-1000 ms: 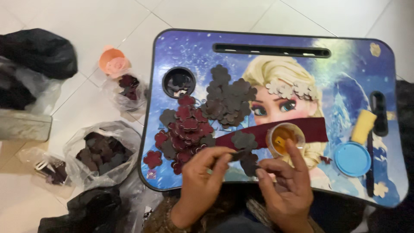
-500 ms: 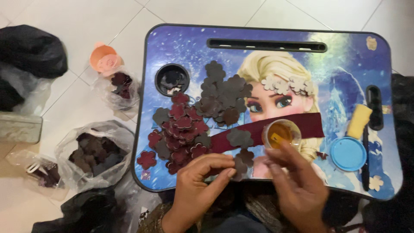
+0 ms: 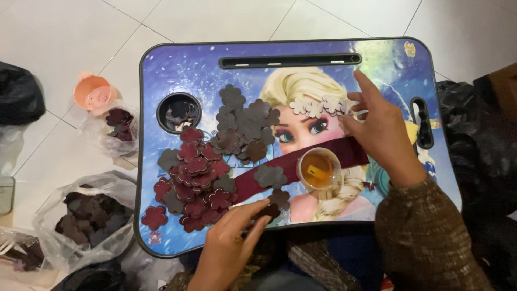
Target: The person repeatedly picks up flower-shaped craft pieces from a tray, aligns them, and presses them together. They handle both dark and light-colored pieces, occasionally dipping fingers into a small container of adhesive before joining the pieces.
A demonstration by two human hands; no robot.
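A blue cartoon-print lap tray [image 3: 177,70] carries heaps of flower-shaped cutouts, maroon ones [image 3: 196,180] and dark brown ones [image 3: 245,126]. A maroon strip [image 3: 353,152] lies across it with a brown flower [image 3: 270,175] on top. Beside the strip stands a small clear cup of amber liquid [image 3: 319,170]. My left hand [image 3: 234,237] is at the tray's front edge, fingertips pinching a dark brown flower [image 3: 273,207]. My right hand [image 3: 379,132] is over the right half, fingers spread and touching a row of small pale flowers [image 3: 315,106].
The tray's round cup hole [image 3: 179,112] holds a few cutouts; a long slot [image 3: 291,60] runs along the far edge. On the white tiled floor to the left lie clear bags of cutouts [image 3: 86,215], an orange lid [image 3: 94,91] and black bags [image 3: 19,97].
My right hand has left the amber cup and moved up and right to the pale flowers. My left hand stays at the front edge by the strip's end.
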